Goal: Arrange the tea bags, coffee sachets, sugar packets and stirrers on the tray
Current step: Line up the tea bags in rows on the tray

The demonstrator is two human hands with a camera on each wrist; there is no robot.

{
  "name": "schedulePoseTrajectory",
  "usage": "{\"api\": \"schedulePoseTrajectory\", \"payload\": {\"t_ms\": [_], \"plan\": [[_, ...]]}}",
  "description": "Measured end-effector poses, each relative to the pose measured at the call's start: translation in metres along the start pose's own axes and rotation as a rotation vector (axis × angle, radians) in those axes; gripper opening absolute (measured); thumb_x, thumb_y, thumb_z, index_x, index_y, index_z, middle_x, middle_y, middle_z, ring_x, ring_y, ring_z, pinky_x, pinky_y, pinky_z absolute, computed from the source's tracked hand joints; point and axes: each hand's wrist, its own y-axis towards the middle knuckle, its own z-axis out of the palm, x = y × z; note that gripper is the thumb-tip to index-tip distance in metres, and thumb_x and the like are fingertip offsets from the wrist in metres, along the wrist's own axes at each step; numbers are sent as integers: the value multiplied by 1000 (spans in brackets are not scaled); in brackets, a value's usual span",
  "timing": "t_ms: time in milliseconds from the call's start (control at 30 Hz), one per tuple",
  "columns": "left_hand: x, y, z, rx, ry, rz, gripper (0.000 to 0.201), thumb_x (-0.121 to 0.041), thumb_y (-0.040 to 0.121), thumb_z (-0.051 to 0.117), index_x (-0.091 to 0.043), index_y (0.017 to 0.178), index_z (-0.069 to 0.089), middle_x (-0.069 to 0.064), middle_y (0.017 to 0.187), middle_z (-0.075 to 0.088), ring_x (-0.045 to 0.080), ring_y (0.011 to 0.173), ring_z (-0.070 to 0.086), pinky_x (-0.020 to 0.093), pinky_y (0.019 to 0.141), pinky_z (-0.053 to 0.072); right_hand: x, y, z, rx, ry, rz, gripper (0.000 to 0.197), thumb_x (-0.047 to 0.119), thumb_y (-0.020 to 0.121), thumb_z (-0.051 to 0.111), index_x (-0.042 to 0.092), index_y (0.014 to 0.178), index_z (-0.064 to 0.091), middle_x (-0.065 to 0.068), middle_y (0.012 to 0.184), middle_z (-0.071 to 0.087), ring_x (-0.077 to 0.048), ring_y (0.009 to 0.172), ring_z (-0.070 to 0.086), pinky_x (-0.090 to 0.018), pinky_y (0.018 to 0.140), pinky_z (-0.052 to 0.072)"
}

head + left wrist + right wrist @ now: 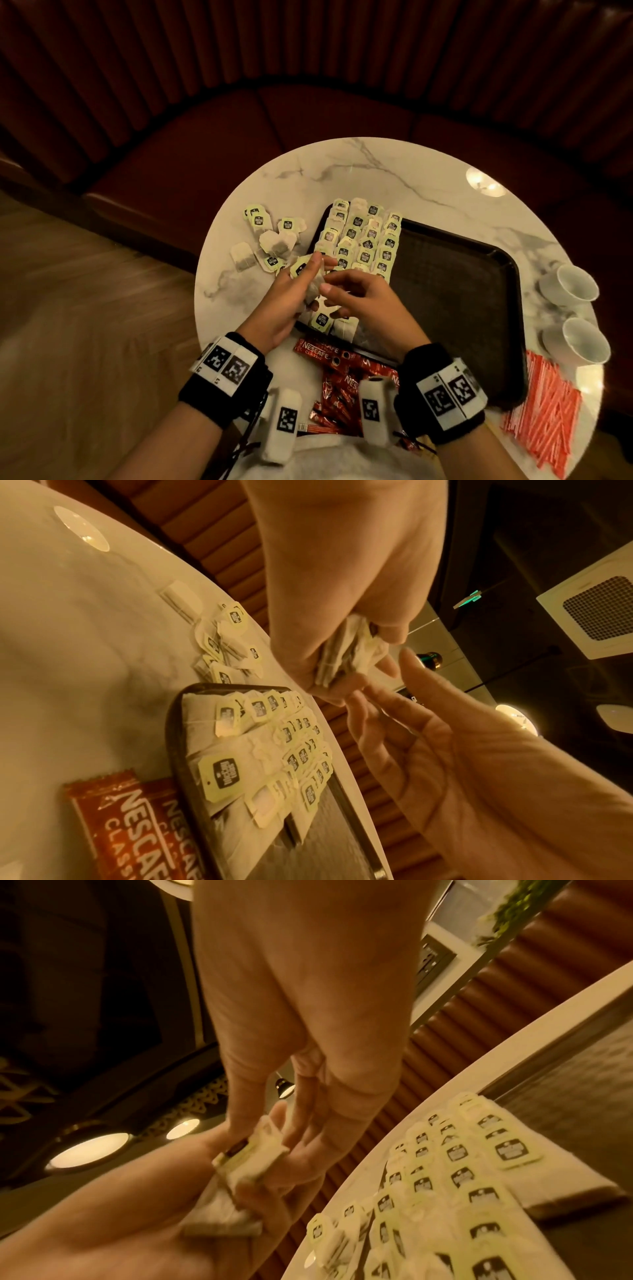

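While the round marble table (394,164) carries everything, the dark tray (479,274) sits at its centre with rows of tea bags (363,240) filling its nine-o'clock side, a loose heap of tea bags (270,240) on the marble further toward nine, red coffee sachets (339,380) at six and orange-striped stirrers (544,411) at four. Over the tray's seven-o'clock corner the left hand (291,301) grips a small stack of tea bags (313,287) — fingers curled round it — and the right hand (363,301) reaches in with loosely bent fingers, though whether it is pinching a bag I cannot tell.
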Motion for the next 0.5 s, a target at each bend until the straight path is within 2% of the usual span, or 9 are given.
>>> {"api": "schedulePoseTrajectory", "payload": {"t_ms": [100,233,333,433,500], "plan": [[1,-1,1,13,-15,-15,40,-57,86,49,-25,98,69,1,95,74,11,77,59,25,62,41,-4,2,6,-40,53,0,13,15,90,71,6,99,68,-8,93,72,-17,85,68,-36,81,59],[0,-2,0,32,-56,-4,42,-56,80,54,-22,99,68,-2,86,71,10,75,59,24,60,42,-6,0,5,-33,120,-5,14,11,90,69,0,97,65,-14,91,70,-18,82,69,-29,75,59],[-1,-2,-3,-18,-136,21,42,-45,76,64,-16,107,65,0,95,73,8,77,62,21,55,40,-5,0,-1,-98,207,-32,15,8,90,68,-3,99,64,-12,89,69,-17,81,68,-24,74,56],[0,1,-8,-81,-132,73,28,-30,77,72,-17,101,65,5,98,70,11,83,62,19,50,37,-4,-2,-8,-172,257,-65,21,8,89,69,-7,102,61,-10,89,69,-18,82,67,-23,76,56],[0,3,-8,-97,-116,94,12,-20,82,71,-19,93,65,3,89,69,9,78,61,19,48,36,-4,-3,-10,-187,242,-80,20,7,88,71,-5,101,61,-7,89,70,-17,82,68,-22,76,55]]}}
